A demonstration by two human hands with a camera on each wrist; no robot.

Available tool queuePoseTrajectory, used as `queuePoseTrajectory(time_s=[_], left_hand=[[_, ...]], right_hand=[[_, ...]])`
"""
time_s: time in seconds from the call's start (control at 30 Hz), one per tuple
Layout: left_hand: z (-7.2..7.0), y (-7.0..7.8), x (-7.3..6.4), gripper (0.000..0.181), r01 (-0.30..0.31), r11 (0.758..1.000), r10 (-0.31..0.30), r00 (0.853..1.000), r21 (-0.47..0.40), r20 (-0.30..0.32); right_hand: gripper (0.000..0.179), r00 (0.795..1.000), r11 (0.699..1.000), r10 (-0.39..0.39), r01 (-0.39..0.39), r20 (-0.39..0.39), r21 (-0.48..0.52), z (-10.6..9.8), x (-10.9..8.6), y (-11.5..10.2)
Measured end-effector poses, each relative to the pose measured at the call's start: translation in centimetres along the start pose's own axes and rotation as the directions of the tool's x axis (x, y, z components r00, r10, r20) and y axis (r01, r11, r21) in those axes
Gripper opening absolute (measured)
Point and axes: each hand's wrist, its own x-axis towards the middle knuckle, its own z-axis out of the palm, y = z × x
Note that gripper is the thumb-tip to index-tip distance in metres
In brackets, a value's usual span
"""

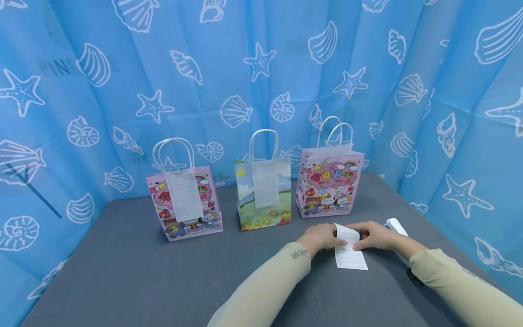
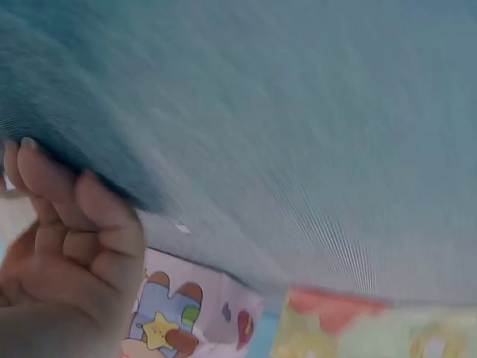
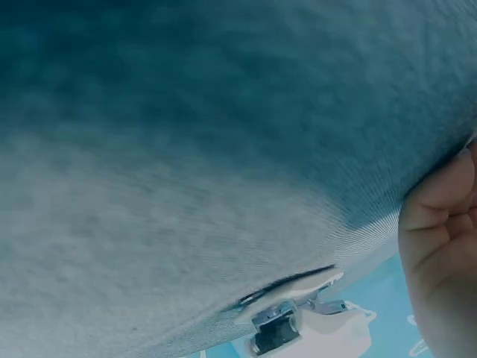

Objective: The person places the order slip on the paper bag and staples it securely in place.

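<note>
A white slip of paper with printed lines [image 1: 351, 259] stands partly raised off the grey table, its lower end lying flat. My left hand [image 1: 323, 237] pinches its left side with thumb and fingers. From the other side my right hand [image 1: 373, 236] pinches the slip near its upper right edge. Something dark shows between the right fingers and the paper; I cannot tell what it is. The left wrist view has curled fingers of the left hand [image 2: 74, 246] low over the cloth, and the right wrist view only part of the right hand [image 3: 443, 246].
A pink cartoon gift bag [image 1: 212, 200] and a landscape-print bag [image 1: 245, 213] each have a lined slip on the front. Another pink bag [image 1: 331, 181] shows no slip. A white stapler-like tool [image 3: 328, 328] lies beyond the right wrist. Blue curtains [image 1: 261, 91] enclose the table [image 1: 163, 281].
</note>
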Motion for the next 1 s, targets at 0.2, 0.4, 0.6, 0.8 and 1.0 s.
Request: queuePoseTrajectory(time_s=[0.2,0.4,0.6,0.8,1.0], left_hand=[[-0.5,0.3,0.1,0.023,-0.019,0.954,-0.028,0.988,-0.299,-0.150],[-0.6,0.5,0.3,0.020,0.021,0.922,-0.106,0.974,-0.388,-0.198],[-0.9,0.0,-0.2,0.021,-0.026,0.901,-0.081,0.971,-0.433,-0.226],[-1.3,-0.6,-0.8,0.015,-0.081,0.885,-0.054,0.960,-0.459,-0.274],[-2.2,-1.1,-1.2,0.014,-0.140,0.878,-0.020,0.944,-0.457,-0.328]], right_hand=[[0.063,1.000,1.000,-0.004,0.004,-0.026,-0.022,0.3,-0.4,-0.2],[0.065,0.999,1.000,0.012,-0.011,-0.035,0.007,0.0,-0.6,-0.8],[0.063,0.990,0.987,0.106,-0.093,-0.095,0.132,-1.3,-0.9,-1.4],[0.046,0.958,0.978,0.144,-0.099,-0.247,0.185,-2.0,-1.0,-2.5],[0.030,0.928,0.978,0.123,-0.055,-0.351,0.200,-2.4,-0.5,-4.0]])
